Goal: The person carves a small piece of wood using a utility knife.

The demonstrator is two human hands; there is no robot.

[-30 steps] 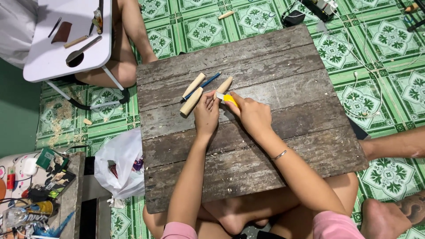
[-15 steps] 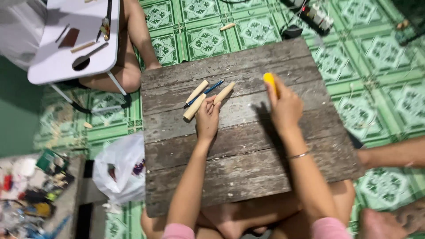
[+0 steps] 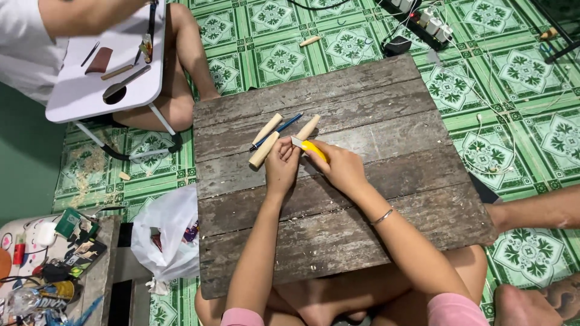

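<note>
A weathered wooden board point(image 3: 362, 199) lies on the green tiled floor in front of me. My left hand point(image 3: 282, 164) grips the near end of a short wooden stick point(image 3: 309, 127) that rests on the board. My right hand point(image 3: 342, 170) holds a yellow-handled knife point(image 3: 313, 148), its blade tip pointing at the stick beside my left fingers. Two more wooden sticks point(image 3: 266, 140) and a blue pen point(image 3: 278, 130) lie just left of my hands.
Another person sits at the upper left behind a small white folding table point(image 3: 78, 96) carrying tools. A white plastic bag point(image 3: 169, 235) lies left of the board, with clutter beyond it point(image 3: 54, 265). A power strip point(image 3: 423, 18) and cables are at the back right. Someone's arm point(image 3: 538, 210) reaches in from the right.
My right hand, which had swung up and to the right with the knife, has come back down to the stick beside my left hand. My left hand stayed in place.
</note>
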